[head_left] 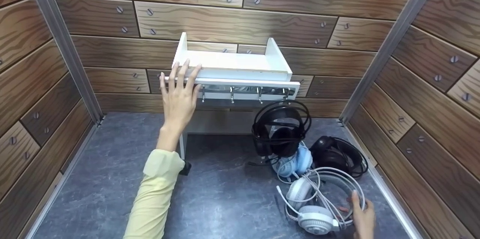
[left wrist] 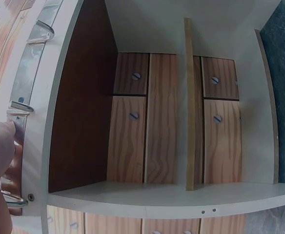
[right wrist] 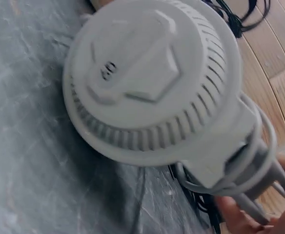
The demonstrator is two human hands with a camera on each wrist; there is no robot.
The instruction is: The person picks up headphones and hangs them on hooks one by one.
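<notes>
My left hand (head_left: 179,100) lies with extended fingers over the left end of the white hook rail (head_left: 247,81) on a small white shelf (head_left: 228,60). Silver hooks (head_left: 232,95) line the rail; in the left wrist view part of the hand shows beside a hook (left wrist: 21,106). My right hand (head_left: 363,214) grips the headband of a white headset (head_left: 317,219) at the lower right, its thin microphone arm sticking out leftward. One ear cup (right wrist: 132,83) fills much of the right wrist view, with cable looped around the band. A black headset (head_left: 284,142) hangs below the rightmost hook.
Behind the hanging headset, a light blue headset (head_left: 303,159) sits on the grey tabletop (head_left: 221,194). Another black headset (head_left: 330,156) lies near the right wall (head_left: 431,119). A small black object (head_left: 185,168) is by my left sleeve. Wood-patterned panels enclose the sides and back.
</notes>
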